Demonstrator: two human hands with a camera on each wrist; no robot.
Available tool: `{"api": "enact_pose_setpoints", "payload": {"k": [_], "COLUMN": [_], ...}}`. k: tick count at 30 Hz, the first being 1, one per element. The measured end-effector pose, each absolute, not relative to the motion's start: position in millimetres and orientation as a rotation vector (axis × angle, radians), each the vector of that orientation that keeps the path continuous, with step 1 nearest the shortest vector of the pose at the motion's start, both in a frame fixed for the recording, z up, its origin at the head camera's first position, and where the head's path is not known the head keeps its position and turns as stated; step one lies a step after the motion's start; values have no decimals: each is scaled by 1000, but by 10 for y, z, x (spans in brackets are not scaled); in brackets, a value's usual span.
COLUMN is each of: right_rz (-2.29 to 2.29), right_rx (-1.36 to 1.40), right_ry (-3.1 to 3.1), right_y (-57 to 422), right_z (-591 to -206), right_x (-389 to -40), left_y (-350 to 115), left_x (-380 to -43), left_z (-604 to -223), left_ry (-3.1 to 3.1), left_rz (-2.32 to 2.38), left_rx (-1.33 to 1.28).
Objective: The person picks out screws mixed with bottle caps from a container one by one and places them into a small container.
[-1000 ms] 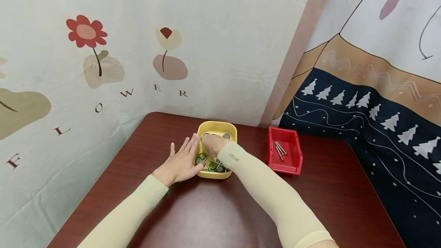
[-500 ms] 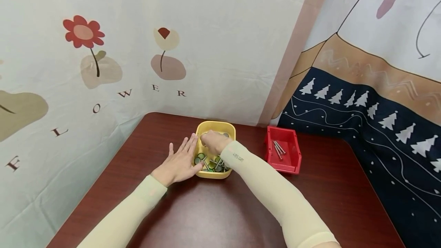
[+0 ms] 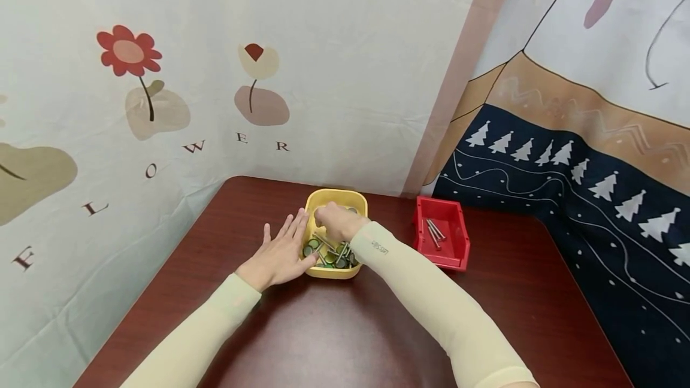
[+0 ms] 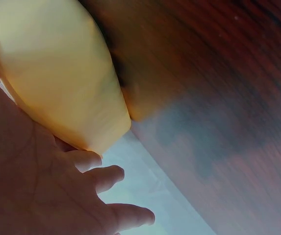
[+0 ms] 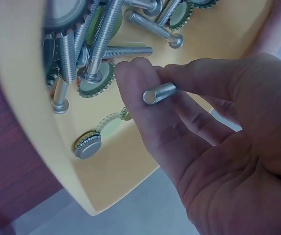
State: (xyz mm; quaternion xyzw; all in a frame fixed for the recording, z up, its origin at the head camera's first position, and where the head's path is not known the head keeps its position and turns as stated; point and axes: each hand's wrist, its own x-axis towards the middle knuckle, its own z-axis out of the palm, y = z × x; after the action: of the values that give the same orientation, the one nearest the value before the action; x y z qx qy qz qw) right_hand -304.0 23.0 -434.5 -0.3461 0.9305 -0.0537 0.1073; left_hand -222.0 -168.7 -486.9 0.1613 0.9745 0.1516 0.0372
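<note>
My left hand (image 3: pixel 279 259) lies with its fingers straight along the left side of a yellow plastic bin (image 3: pixel 335 192), thumb over the near part of its rim. In the left wrist view the fingers (image 4: pixel 130 216) are spread against the bin's outer wall. My right hand (image 3: pixel 338 222) is inside the bin. It pinches a metal bolt (image 5: pixel 161 93) between thumb and fingers, the threaded end showing and the other end hidden. Bolts (image 5: pixel 101 44) and crimped bottle caps (image 5: pixel 89 145) lie mixed in the bin, mostly piled at its near end.
A red plastic bin (image 3: pixel 459 238) stands to the right on the dark wooden table (image 3: pixel 345 340), with several bolts (image 3: pixel 434 233) in it. A printed cloth (image 3: pixel 345 76) hangs right behind the table's far edge.
My right hand has drawn slightly up and to the right inside the yellow bin. More bolts show near its middle now. The left hand has stayed on the bin's side.
</note>
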Motion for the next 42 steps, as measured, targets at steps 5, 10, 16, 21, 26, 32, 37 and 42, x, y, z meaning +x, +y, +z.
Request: {"api": "enact_pose_setpoints", "payload": {"k": [5,10,16,21,26,32,37,42], "right_rz": [-207,-221,-285,-450,-546,-662,-745,-770], "right_rx": [-1052,-1055,-1012,-906,-824,-835,-805,-781], "right_ry": [2728,2726,2749,2680,2615,2575,2534,2542], "right_y": [289,338,428,549,629,729,799,880], "right_z": [-4352,-4599,-4904,-4420,-4233,-4188,-4154,-4141], "right_x": [-3036,-3244,-3493,-3156,-3030,-2988,-2982,-2999], "left_y": [-1693,-1684,-1677,-1676,-1676,-1669,-1665,-1677], "left_x": [-2221,-2233,-2236,-2242,-2240,-2232,-2226,-2222], "left_z": [-4866,-4858,-4858,-4859,-4851,-4863,-4868,-4852], "left_ry": [2987,2991,2995,3000,2998,2992,2994,3006], "left_rz": [458,450,446,433,425,438,436,443], "left_rx": [501,513,512,508,501,494,501,500]}}
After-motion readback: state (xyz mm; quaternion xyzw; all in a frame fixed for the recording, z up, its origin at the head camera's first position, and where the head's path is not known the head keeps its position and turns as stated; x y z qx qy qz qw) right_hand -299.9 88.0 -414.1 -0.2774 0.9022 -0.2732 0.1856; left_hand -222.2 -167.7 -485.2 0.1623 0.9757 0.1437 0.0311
